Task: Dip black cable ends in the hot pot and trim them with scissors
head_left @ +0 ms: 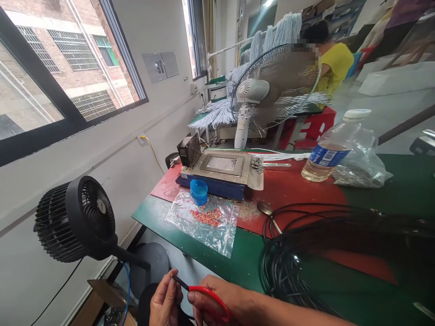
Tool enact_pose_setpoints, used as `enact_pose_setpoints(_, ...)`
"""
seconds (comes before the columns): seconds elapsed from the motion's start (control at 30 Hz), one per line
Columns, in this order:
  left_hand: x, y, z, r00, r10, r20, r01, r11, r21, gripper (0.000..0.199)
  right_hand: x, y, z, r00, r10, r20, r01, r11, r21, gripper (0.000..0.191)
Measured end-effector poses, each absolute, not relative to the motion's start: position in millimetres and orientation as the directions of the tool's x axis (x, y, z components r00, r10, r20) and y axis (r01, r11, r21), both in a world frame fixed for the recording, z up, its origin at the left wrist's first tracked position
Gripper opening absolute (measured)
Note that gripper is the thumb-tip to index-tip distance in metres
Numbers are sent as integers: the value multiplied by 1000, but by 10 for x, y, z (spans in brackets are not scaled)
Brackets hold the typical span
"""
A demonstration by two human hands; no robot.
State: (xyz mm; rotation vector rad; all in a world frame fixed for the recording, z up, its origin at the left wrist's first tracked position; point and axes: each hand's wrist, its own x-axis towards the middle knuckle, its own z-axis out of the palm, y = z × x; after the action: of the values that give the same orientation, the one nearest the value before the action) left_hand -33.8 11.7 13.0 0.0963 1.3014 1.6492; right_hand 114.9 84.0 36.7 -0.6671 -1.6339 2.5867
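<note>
Low in the head view, my right hand (212,301) is wrapped round a tool with red handles (212,296) and a dark tip, which looks like scissors. The tip points left and meets the fingertips of my left hand (165,299). Those fingertips are pinched together on something too small to make out. Both hands are in front of the green table edge. Beyond them, a clear plastic bag (222,242) lies flat with small red and yellow bits (207,217) on it. A blue round container (199,192) stands at the bag's far side.
A heating device (217,174) with a small fan is behind the bag. Black cable coils (283,271) lie at right, near a spoon (265,208). Farther back stand a bottle (322,156) and a large fan (251,93). A black fan (91,208) is at left; a person in yellow sits beyond.
</note>
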Motion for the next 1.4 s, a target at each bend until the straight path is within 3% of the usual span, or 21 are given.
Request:
enact_pose_setpoints(0.27, -328, 127, 129, -489, 710, -508, -684, 49, 728, 35, 1131, 846, 488, -894, 255, -367, 225, -453, -863, 31)
enact_pose_setpoints(0.8, -347, 111, 72, -518, 718, -464, -607, 73, 791, 35, 1117, 833, 439, -883, 228, -411, 272, -465, -842, 28)
enact_pose_setpoints(0.9, -357, 104, 83, -572, 713, -406, -497, 93, 863, 34, 1111, 850, 470, -873, 208, -441, 301, -482, -823, 29)
enact_pose_setpoints(1.07, -497, 69, 110, -577, 811, -98, -23, 103, 994, 22, 1109, 900, 482, -844, 59, -533, 397, -598, -696, 34)
enact_pose_setpoints(1.17, -593, 52, 64, -535, 835, -128, 34, 172, 984, 23, 1138, 876, 467, -880, 147, -451, 339, -471, -815, 32)
enact_pose_setpoints(1.27, -591, 52, 1, -569, 779, -263, -111, 244, 963, 32, 1157, 812, 440, -881, 293, -371, 287, -292, -912, 29)
enact_pose_setpoints(1.4, -498, 64, -6, -610, 713, -345, -281, 212, 936, 37, 1143, 744, 397, -816, 435, -380, 344, -163, -925, 27)
